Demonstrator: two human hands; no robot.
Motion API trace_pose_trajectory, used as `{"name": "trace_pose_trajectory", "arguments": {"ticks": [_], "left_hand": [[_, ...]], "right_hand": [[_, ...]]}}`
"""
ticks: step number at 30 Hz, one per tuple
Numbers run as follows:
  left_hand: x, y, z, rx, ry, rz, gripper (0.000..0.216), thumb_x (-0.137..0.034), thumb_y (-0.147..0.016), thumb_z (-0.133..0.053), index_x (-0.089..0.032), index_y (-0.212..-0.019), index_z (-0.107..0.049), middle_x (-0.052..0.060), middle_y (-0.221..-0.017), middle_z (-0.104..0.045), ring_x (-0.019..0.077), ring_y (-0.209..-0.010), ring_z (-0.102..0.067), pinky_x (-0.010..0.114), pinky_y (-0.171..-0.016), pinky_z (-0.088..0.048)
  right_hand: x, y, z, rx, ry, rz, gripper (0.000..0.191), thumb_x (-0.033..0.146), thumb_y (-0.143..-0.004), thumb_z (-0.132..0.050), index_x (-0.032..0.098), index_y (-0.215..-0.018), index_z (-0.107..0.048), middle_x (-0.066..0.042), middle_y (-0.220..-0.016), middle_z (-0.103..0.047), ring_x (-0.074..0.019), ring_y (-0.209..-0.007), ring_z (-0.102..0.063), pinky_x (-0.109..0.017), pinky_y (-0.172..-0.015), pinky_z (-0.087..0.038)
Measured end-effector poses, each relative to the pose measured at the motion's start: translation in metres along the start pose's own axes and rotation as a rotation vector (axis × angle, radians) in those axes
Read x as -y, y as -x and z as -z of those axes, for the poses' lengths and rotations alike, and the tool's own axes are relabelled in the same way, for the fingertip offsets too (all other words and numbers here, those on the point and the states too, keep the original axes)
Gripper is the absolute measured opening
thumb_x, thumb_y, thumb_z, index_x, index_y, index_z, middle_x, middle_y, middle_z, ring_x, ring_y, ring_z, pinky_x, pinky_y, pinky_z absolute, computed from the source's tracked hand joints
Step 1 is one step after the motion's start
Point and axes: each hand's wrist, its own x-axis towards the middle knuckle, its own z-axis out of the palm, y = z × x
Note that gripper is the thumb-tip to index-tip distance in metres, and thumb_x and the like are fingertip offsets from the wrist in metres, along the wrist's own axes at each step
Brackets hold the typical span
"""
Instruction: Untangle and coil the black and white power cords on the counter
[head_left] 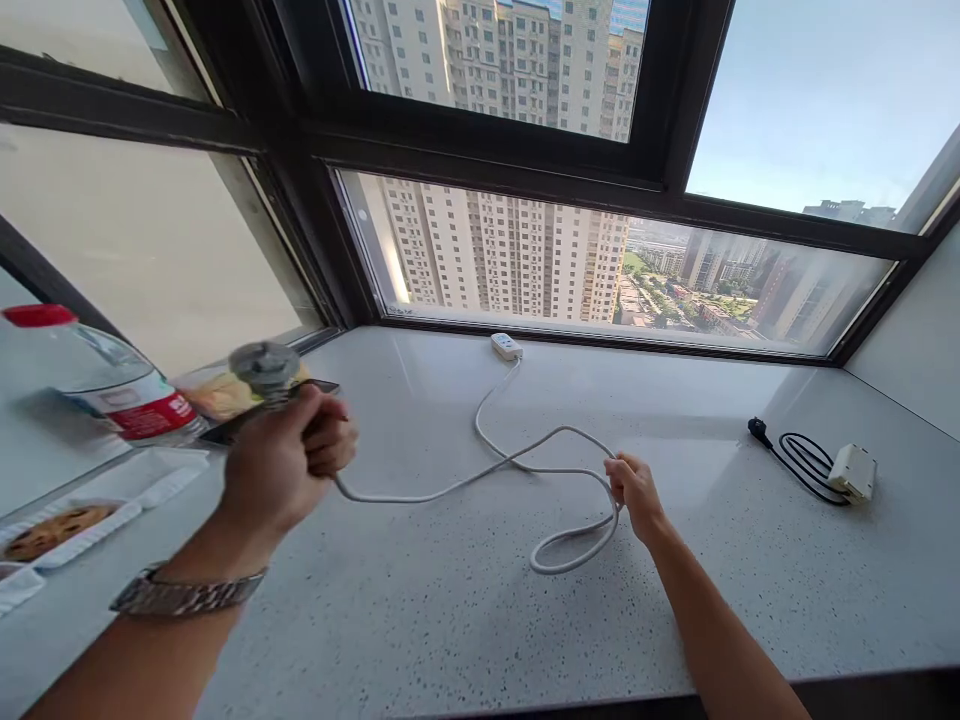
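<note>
A white power cord (420, 498) runs in loose curves over the speckled white counter. My left hand (281, 455), raised at the left with a metal-band watch on its wrist, is closed around the cord's end, just below a grey round plug (264, 366) that is blurred. Near the middle right, my right hand (634, 490) is closed on the cord, with a loop hanging down to the left of its fingers. The far end of the cord joins a small white power strip (507, 347) lying near the window.
A clear bottle with a red cap (112, 385) stands at the left, beside a white tray (161, 475) with a cookie (60, 530). At the right lies a black cable (806, 465) with a cream-coloured box (853, 473). Dark window frames (480, 160) edge the counter (420, 620).
</note>
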Motion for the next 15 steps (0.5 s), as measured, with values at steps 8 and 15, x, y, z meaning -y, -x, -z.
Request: {"name": "trace_pose_trajectory", "arguments": {"ticks": [8, 15], "left_hand": [[0.090, 0.050, -0.166, 0.162, -0.062, 0.351, 0.053, -0.065, -0.062, -0.067, -0.013, -0.062, -0.058, -0.011, -0.045, -0.021, 0.0024, -0.038, -0.015, 0.018, -0.038, -0.011], [0.076, 0.024, -0.184, 0.018, 0.247, 0.465, 0.051, -0.050, -0.067, -0.072, -0.017, -0.051, -0.037, -0.008, -0.047, -0.031, 0.0032, -0.038, -0.025, 0.018, -0.036, -0.020]], "right_hand": [[-0.005, 0.021, -0.027, 0.114, 0.048, 0.413, 0.042, 0.059, -0.084, -0.039, 0.019, -0.074, -0.049, 0.006, -0.056, -0.031, -0.0090, -0.049, -0.026, -0.023, -0.048, -0.023], [-0.005, 0.039, -0.046, 0.387, 0.157, 0.581, 0.037, 0.052, -0.077, -0.060, 0.020, -0.069, -0.045, 0.005, -0.058, -0.040, -0.0088, -0.052, -0.034, -0.024, -0.051, -0.028]]}}
